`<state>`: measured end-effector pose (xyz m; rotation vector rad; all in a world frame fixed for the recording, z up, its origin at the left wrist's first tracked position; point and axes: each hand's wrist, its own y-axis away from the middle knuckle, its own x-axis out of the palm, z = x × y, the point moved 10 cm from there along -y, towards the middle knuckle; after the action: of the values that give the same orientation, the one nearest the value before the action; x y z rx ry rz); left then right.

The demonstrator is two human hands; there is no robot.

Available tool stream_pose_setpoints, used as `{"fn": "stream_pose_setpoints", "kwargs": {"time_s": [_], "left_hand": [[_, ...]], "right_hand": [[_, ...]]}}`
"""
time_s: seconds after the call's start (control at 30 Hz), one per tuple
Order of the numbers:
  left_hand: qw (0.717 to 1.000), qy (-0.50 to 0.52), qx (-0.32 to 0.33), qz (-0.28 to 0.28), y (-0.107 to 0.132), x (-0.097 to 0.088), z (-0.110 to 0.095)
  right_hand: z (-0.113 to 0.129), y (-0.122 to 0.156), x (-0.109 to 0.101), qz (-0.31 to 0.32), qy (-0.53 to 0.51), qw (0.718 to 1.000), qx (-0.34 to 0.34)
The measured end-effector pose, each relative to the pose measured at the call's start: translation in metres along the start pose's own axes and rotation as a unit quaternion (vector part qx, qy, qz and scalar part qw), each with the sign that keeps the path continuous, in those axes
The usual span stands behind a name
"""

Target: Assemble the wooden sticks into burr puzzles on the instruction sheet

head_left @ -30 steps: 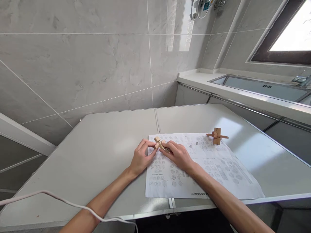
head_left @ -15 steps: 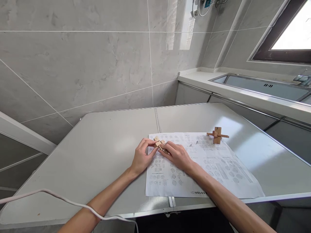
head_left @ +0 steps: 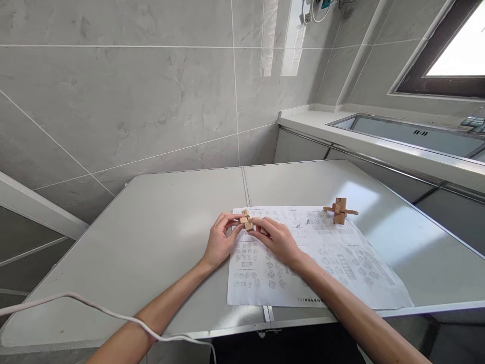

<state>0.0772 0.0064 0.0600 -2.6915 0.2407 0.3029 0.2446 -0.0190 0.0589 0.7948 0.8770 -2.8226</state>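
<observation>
"When you look from left to right, what do you count?"

"One white cable [head_left: 71,298], passing over the near left corner of the table [head_left: 159,232]. Next, the left hand [head_left: 220,240], its thumb and fingers clamped on one wooden block assembly [head_left: 245,222], above the far left corner of one printed sheet [head_left: 310,237]."

"And the right hand [head_left: 278,238]?"

"Its fingertips press the same assembly from the right. Lastly, one cross-shaped wooden piece [head_left: 340,211] stands at the sheet's far right corner."
</observation>
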Motion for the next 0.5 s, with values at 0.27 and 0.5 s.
{"fn": "stream_pose_setpoints", "kwargs": {"time_s": [0.27, 0.5], "left_hand": [[0.992, 0.075, -0.095, 0.026, -0.004, -0.003, 0.018], [0.987, 0.106, -0.102, 0.065, -0.003, 0.005, 0.019]], "right_hand": [[-0.046, -0.001, -0.016, -0.058, -0.226, 0.949, 0.213], [-0.042, 0.008, 0.026, 0.172, -0.333, 0.884, 0.279]]}}
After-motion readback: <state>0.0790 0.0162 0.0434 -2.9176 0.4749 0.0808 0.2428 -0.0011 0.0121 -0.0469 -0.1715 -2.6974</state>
